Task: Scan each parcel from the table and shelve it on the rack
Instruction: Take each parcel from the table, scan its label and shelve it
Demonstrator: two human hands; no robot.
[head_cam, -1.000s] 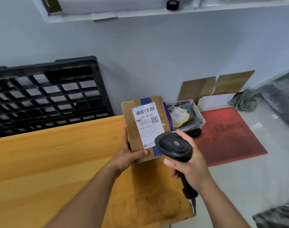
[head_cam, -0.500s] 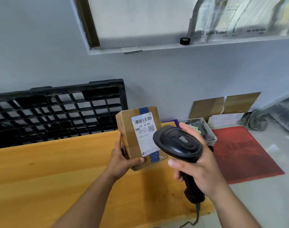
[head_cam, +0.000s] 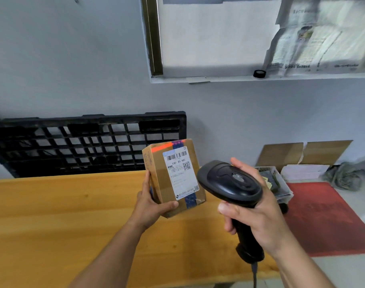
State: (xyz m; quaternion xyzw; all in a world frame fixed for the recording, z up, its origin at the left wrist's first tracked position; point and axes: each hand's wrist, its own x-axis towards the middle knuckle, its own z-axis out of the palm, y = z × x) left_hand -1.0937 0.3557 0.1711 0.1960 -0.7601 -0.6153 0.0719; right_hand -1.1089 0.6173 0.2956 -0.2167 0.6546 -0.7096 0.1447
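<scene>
My left hand (head_cam: 151,204) grips a small brown cardboard parcel (head_cam: 163,179) by its lower left corner and holds it upright above the yellow wooden table (head_cam: 63,215). A white shipping label (head_cam: 180,173) with a barcode and QR code faces me. A red-orange scan line glows across the parcel's top edge, above the barcode. My right hand (head_cam: 258,221) holds a black handheld barcode scanner (head_cam: 229,181) by its handle, its head pointed at the parcel from the right. The scanner's cable hangs down below the handle. No rack is in view.
A black plastic pallet (head_cam: 84,144) leans against the grey wall behind the table. A white basket (head_cam: 281,183) of items sits right of the table, beside a red floor mat (head_cam: 327,217). Flattened cardboard (head_cam: 302,152) leans on the wall. A window ledge (head_cam: 260,79) runs above.
The view has tilted upward, so the window and ledge show more. The parcel has turned slightly to the left, and a red scan line now lights its top edge.
</scene>
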